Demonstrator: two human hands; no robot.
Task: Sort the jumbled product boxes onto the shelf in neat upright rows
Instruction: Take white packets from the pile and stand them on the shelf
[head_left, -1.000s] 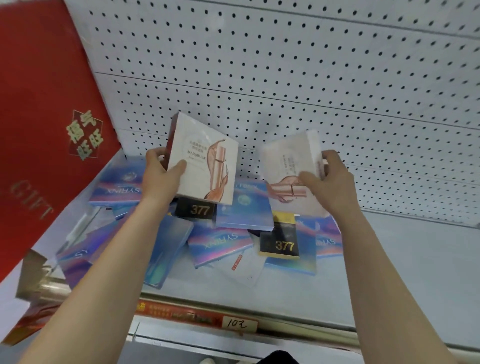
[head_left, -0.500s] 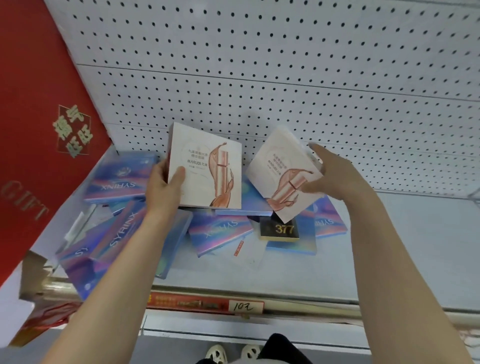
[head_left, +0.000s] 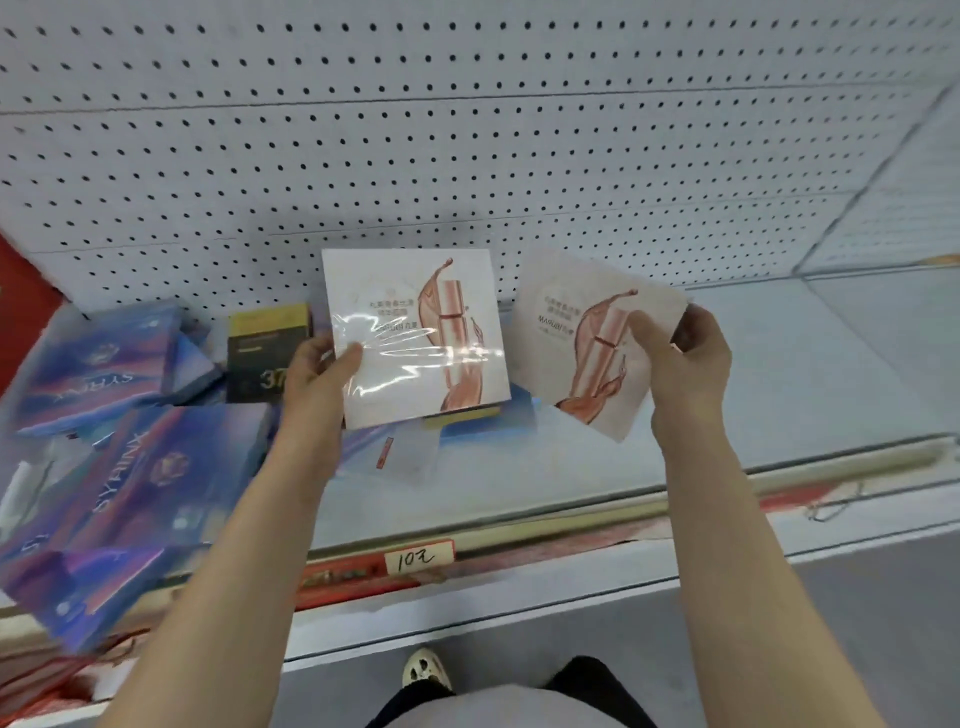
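My left hand (head_left: 317, 374) grips a white box with a rose-gold bottle print (head_left: 415, 332) by its left edge, face towards me, above the shelf (head_left: 779, 374). My right hand (head_left: 685, 369) holds a second white box of the same kind (head_left: 582, 338) by its right side, tilted clockwise, just right of the first. Blue-purple SYRINX boxes (head_left: 150, 467) lie jumbled flat at the left. A black and gold box marked 377 (head_left: 265, 348) stands behind my left hand, and another lies partly hidden under the left white box.
A white pegboard wall (head_left: 467, 156) backs the shelf. A red gift bag (head_left: 21, 306) sits at the far left. The shelf's front rail carries a red strip with a handwritten price tag (head_left: 418, 558). A flat white sachet (head_left: 400, 452) lies under the held boxes.
Both hands have moved right along the shelf with their white boxes, and the view has swung right. The right box has tilted more; the blue pile now sits at the left.
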